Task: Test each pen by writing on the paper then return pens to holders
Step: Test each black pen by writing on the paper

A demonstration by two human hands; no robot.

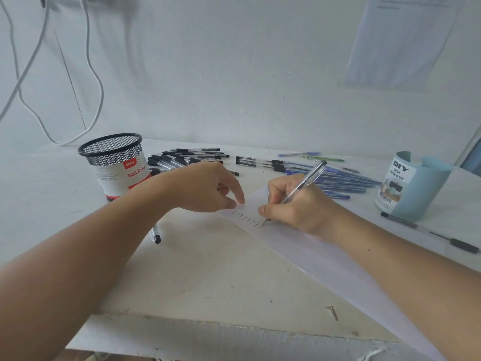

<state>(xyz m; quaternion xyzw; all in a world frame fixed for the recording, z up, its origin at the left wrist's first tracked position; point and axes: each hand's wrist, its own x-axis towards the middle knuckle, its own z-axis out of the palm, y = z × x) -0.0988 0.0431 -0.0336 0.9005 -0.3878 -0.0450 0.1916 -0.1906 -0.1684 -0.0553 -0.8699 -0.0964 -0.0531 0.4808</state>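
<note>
My right hand (296,204) grips a clear-barrelled pen (308,178), its tip touching the white paper (325,259) below a short column of written marks. My left hand (208,188) presses the paper's far corner with its fingertips. A black mesh holder (114,162) labelled "Ball Pens" stands at the left. A light blue desk organizer (413,186) stands at the right. Several black-capped pens (187,158) lie in a pile behind my left hand. Several blue pens (346,181) lie behind my right hand.
A black pen (429,231) lies on the table in front of the organizer, and another pen (155,234) pokes out under my left forearm. White cables (93,74) hang on the wall at the left. A small screw (331,311) lies near the table's front edge.
</note>
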